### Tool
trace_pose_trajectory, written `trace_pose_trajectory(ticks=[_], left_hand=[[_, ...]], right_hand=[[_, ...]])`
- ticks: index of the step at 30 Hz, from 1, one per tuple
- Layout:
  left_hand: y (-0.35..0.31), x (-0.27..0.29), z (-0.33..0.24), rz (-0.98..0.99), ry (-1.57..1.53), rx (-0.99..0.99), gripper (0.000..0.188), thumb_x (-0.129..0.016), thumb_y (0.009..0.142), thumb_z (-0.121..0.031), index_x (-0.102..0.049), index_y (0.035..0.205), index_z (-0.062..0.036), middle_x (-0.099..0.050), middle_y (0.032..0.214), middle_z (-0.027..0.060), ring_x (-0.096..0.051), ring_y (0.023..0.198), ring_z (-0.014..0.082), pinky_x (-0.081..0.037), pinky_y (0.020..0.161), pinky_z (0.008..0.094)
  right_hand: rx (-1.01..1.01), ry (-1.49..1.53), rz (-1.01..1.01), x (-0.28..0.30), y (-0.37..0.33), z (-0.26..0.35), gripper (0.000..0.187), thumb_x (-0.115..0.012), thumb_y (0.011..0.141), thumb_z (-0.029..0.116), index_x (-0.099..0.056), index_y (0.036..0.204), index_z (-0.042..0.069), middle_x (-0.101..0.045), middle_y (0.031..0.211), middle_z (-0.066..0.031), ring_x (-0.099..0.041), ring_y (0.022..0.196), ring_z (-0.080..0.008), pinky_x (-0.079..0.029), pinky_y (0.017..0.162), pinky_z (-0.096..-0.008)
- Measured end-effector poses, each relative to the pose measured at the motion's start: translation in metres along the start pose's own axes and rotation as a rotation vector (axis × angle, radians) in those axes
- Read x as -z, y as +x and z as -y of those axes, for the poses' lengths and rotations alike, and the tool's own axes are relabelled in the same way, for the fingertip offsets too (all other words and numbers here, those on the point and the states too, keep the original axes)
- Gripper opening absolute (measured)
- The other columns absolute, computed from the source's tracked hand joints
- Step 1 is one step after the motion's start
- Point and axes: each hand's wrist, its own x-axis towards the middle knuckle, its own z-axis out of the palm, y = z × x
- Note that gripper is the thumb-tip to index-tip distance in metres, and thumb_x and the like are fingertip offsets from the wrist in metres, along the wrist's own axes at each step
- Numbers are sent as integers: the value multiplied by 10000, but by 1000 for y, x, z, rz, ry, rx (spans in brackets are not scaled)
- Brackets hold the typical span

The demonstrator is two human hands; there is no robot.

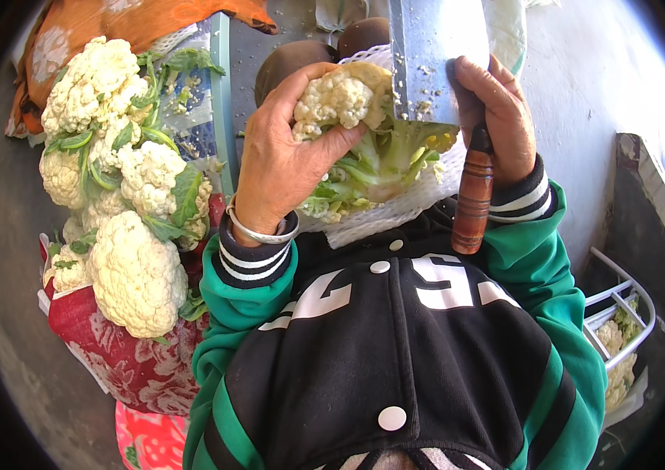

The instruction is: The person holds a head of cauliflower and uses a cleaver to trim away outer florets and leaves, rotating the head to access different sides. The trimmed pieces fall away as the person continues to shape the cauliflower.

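Observation:
My left hand [289, 145] is closed around a cauliflower [336, 99], thumb across its white florets. The pale stem and green leaf stubs of this head face me, above my lap. In my right hand [505, 117] is a cleaver, held by its broad metal blade [434, 59] near the heel, with the thumb on the flat. Its brown wooden handle [473, 200] points back toward my body, outside the fingers. Bits of cauliflower stick to the blade, whose lower edge overlaps the right side of the cauliflower; whether it cuts in is hidden.
Several cauliflowers [140, 274] with leaves are heaped at my left on a red floral cloth [133, 364]. An orange bag [90, 35] lies beyond them. White foam netting [372, 227] covers my lap. A white rack [622, 301] stands low at the right, near more cauliflower [621, 376].

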Motion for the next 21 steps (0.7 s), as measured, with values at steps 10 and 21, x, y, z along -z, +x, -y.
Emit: trace_pose_trajectory(ticks=[10,21], left_hand=[[0,-1,-1,-10,18,-7,488,-796,748,-127,-608,1192,-46,-690,1075,137,-689,969,256,-530,853,345],[0,-5,-6,-39,129,-76,505,-778,731,-88,-601,1204,-67,-671,1078,128,-660,973,281,-518,860,364]], right_hand=[[23,-109,-4,-9,-10,1,250,-618,952,112,-612,1174,-1,-694,1050,-66,-648,918,-118,-532,826,-268],[39,-124,-1,-16,-15,4,260,-618,954,100,-606,1192,-2,-696,1051,-82,-667,891,-127,-556,789,-267]])
